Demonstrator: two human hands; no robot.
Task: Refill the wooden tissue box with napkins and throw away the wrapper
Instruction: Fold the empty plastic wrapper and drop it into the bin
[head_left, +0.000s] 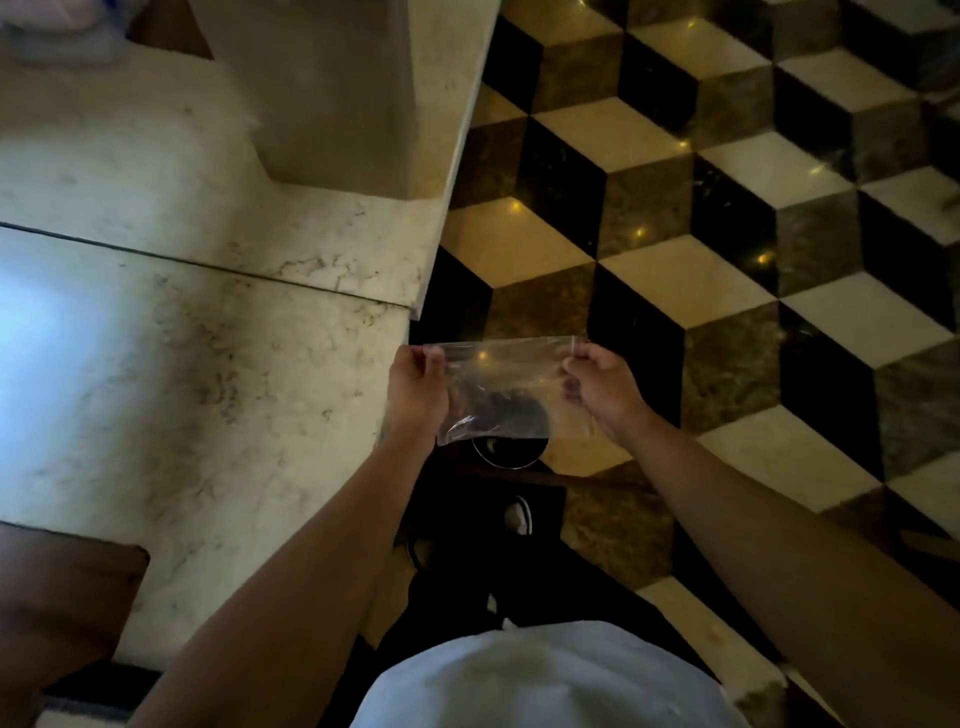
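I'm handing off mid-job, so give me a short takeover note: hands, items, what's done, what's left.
Left hand and right hand each pinch an end of the clear wrapper, stretched flat over the floor beside the marble counter.
A dark round opening, possibly a bin, sits directly below.
Wrapper looks empty; the tissue box isn't in view.
Left: drop the wrapper in.

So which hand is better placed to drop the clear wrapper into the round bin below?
Probably the left hand. Both hands pinch the wrapper by its top corners, but the round bin opening shows nearer the left hand's side. The right hand could simply release its grip.
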